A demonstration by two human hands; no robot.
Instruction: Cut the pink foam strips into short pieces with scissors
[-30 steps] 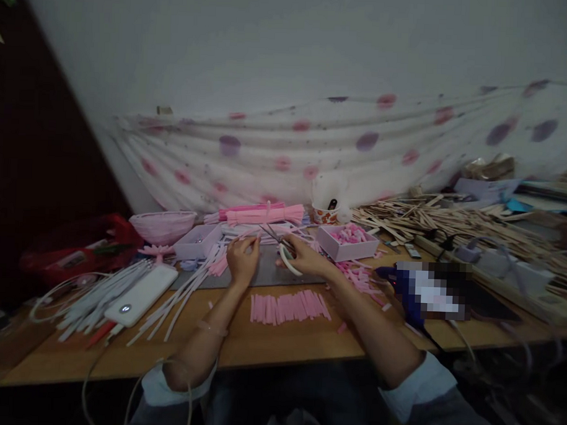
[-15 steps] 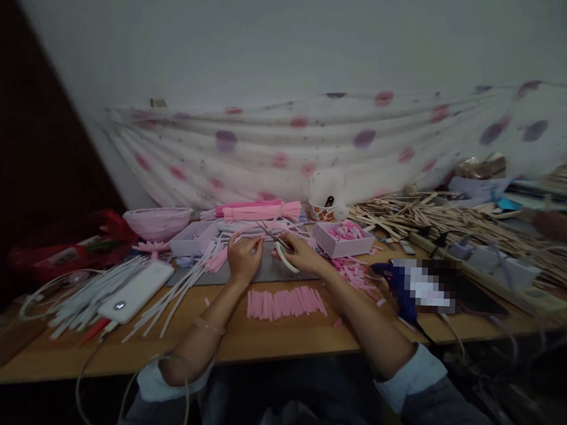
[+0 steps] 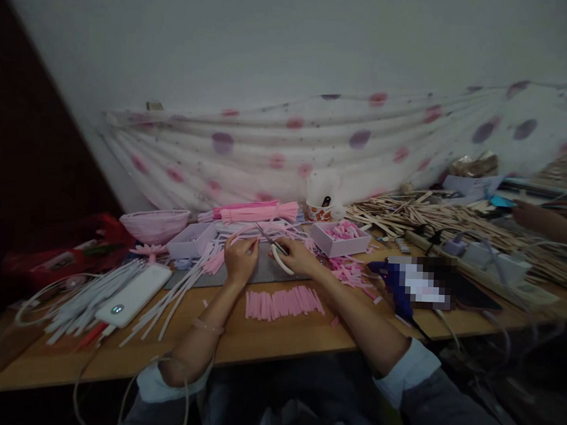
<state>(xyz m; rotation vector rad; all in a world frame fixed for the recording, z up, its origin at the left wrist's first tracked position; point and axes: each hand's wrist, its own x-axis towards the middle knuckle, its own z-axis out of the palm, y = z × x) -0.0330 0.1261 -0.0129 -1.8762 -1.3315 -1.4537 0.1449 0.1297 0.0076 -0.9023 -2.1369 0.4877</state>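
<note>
My right hand (image 3: 297, 256) is closed around a pair of scissors (image 3: 277, 257) with pale handles, whose parted metal blades point up and left. Just left of it, my left hand (image 3: 239, 259) pinches a pink pipe cleaner (image 3: 257, 239), mostly hidden by the fingers. Both hands are over a grey mat (image 3: 273, 269). In front of them, a row of short pink pipe cleaner pieces (image 3: 284, 303) lies side by side on the wooden table (image 3: 279, 342). Long white pipe cleaners (image 3: 178, 299) fan out beside my left forearm.
A box of pink pieces (image 3: 341, 239) stands to the right, with loose pieces around it. Further left are another box (image 3: 189, 240), a pink basket (image 3: 155, 225) and a white power bank (image 3: 134, 294). Wooden sticks (image 3: 418, 214) and another person's hand (image 3: 529, 215) are at far right.
The view has shifted slightly. The scissors stay in my right hand near my left hand, with little other movement. At far right, the other person's hand has moved and is by a blue item.
</note>
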